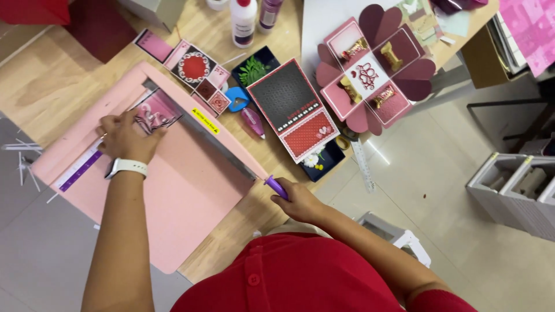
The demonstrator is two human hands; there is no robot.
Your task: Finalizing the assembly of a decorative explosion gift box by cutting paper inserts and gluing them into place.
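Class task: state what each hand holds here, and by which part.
Right hand grips the trimmer's purple handle. Left hand presses flat on the pink patterned paper.

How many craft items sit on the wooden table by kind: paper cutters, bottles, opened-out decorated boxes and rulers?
Pink paper cutter: 1, left hand pressing a patterned paper on it, right hand on its purple handle
Bottles: 2
Opened-out decorated boxes: 2
Clear ruler: 1
Total: 6
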